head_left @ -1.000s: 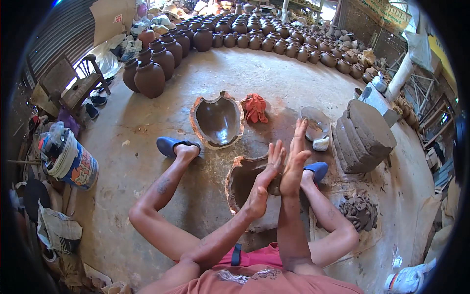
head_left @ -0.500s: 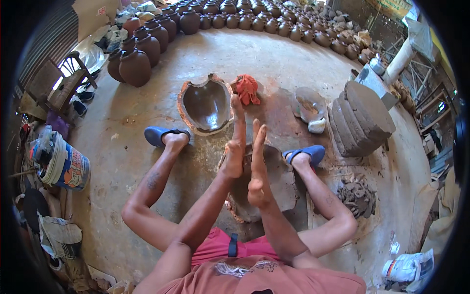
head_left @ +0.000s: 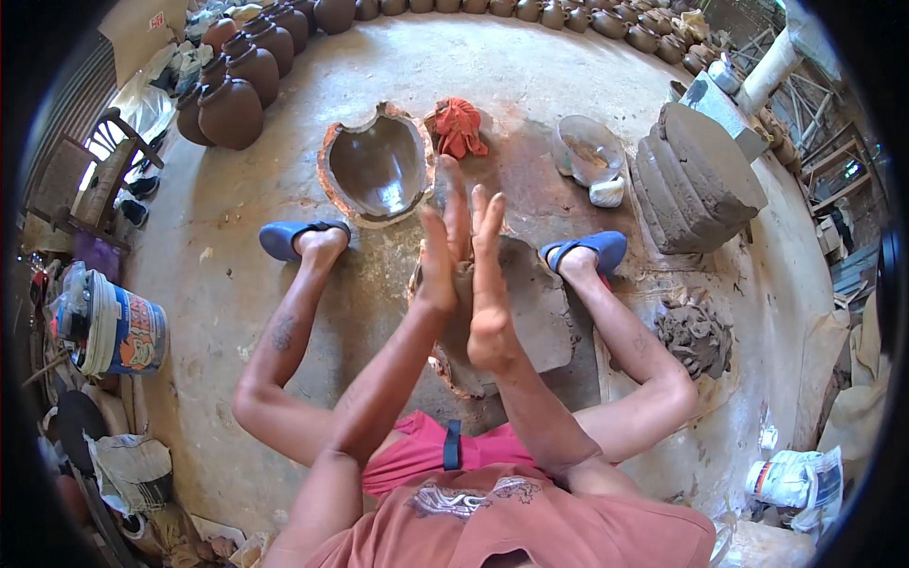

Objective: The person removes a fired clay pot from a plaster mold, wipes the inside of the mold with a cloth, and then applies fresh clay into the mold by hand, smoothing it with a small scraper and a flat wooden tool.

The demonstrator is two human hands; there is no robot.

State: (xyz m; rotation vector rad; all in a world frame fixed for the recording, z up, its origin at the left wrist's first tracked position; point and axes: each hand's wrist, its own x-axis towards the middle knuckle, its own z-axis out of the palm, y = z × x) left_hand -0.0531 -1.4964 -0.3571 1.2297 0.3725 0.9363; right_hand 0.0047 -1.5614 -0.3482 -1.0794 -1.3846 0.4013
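Observation:
My left hand (head_left: 441,260) and my right hand (head_left: 489,293) are raised in front of me, palms facing and close together. Both have their fingers stretched out, pointing away from me. Whether anything lies between the palms is hidden. Beneath them, between my feet, a grey-brown slab of wet clay (head_left: 540,327) rests in or over a piece with a rough orange edge. Just beyond stands a hollow pot-shaped mould (head_left: 379,170), shiny dark inside with an orange broken-looking rim. A crumpled red cloth (head_left: 459,128) lies at its right.
To the right are a clear basin (head_left: 589,151), a big stack of clay slabs (head_left: 696,180) and a heap of clay scraps (head_left: 694,336). A bucket (head_left: 123,322) stands at left. Brown pots (head_left: 232,114) line the far floor. My feet in blue clogs (head_left: 589,254) flank the clay.
The view has tilted down, so the floor things sit higher in the picture. My hands have come closer together, and the left thumb now shows apart from the fingers.

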